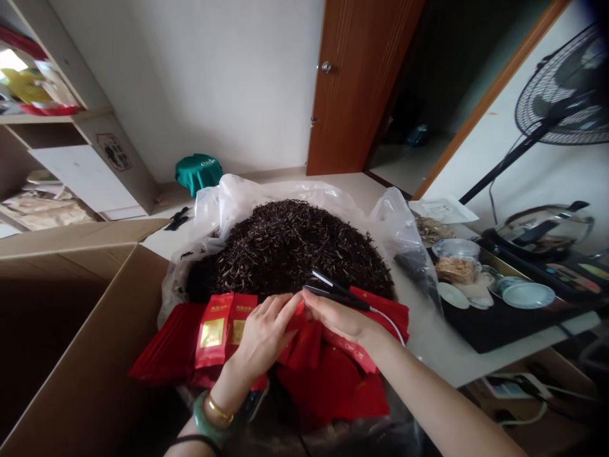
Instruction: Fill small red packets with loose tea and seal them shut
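Observation:
My left hand [266,333], with a green bangle and a gold bangle at the wrist, meets my right hand [345,320] at the near edge of a heap of dark tea leaves [295,247]. Between them they pinch a small red packet [295,322], mostly covered by my fingers. Just beyond my right hand lies a black tong-like tool [335,293] with two slim arms and a white cord. Left of my hands are red pouches with gold labels [212,333] and a stack of red packets [166,346]. More red packets [333,387] lie below my hands.
A clear plastic bag [394,219] surrounds the leaves. An open cardboard box [102,336] stands at left. On the right, a table [504,365] carries jars, lids and a glass-lidded pan [547,228]. A standing fan [561,95], door [361,82] and green-covered stool [198,171] are further off.

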The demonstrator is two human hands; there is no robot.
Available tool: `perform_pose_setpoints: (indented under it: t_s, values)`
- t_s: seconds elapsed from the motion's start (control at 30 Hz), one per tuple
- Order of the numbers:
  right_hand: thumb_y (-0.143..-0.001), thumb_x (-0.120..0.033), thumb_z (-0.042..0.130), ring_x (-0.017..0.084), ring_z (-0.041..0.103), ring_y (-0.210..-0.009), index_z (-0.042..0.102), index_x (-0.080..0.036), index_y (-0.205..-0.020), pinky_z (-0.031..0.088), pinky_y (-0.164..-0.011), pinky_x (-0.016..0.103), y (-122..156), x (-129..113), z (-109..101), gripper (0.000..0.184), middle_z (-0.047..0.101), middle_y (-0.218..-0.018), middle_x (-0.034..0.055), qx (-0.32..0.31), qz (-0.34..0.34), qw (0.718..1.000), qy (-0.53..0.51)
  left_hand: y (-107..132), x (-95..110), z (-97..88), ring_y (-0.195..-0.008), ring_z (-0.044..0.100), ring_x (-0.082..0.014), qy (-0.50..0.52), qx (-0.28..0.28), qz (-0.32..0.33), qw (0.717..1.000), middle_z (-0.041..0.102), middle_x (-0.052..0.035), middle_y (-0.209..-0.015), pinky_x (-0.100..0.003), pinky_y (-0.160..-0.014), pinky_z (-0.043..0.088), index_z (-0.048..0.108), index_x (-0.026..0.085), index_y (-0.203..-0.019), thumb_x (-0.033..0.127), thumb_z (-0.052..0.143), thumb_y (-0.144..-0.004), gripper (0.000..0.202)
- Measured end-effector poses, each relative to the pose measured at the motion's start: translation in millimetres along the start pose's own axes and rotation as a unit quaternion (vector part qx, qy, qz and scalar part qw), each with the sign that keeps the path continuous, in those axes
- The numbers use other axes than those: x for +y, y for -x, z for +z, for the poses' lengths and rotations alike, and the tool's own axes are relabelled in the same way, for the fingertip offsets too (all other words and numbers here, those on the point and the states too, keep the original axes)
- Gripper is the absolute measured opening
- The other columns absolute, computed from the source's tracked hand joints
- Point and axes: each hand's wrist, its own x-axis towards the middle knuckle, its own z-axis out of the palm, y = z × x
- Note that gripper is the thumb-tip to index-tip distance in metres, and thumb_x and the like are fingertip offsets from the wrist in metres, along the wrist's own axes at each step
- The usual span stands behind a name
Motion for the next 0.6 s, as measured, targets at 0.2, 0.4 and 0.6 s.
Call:
perform_pose_setpoints:
  t_s: [0.2, 0.4, 0.6]
  values:
    - [-0.087, -0.073, 0.03, 0.018, 0.067, -0.08, 0.068, -0.014, -0.096, 0.053, -0.076, 0.03, 4.8, -6.7, 3.1, 0.071, 0.072, -0.084, 0.0092, -0.006, 0.017, 0.999, -0.032, -0.7, 3.1, -6.1, -0.095, 0.063, -0.0224, -0.037, -0.042, -0.002, 0.998, 0.06, -0.0105, -0.116, -0.031, -0.069, 0.059, 0.046, 0.028, -0.133, 0.026, 0.058, -0.087, 0.047]
    - [-0.088, -0.072, 0.026, 0.018, 0.067, -0.087, 0.067, -0.017, -0.102, 0.051, -0.083, 0.031, 11.3, -12.9, 7.9, 0.07, 0.072, -0.089, 0.0067, -0.029, 0.041, 0.999, 0.002, 0.8, 6.7, -16.8, -0.105, 0.06, -0.0268, -0.044, -0.089, 0.028, 0.995, 0.05, -0.0145, -0.128, -0.031, -0.06, 0.059, 0.053, 0.028, -0.119, 0.02, 0.052, -0.089, 0.031]
    - [-0.083, -0.074, 0.037, 0.022, 0.064, -0.105, 0.069, -0.019, -0.104, 0.044, -0.099, 0.037, 12.2, -19.8, 17.4, 0.067, 0.072, -0.105, 0.0081, -0.05, 0.002, 0.999, 0.017, 1.3, 9.1, -17.1, -0.105, 0.06, -0.0262, -0.056, -0.098, 0.015, 0.994, 0.052, -0.015, -0.124, -0.028, -0.057, 0.059, 0.055, 0.02, -0.104, 0.008, 0.048, -0.087, 0.022]
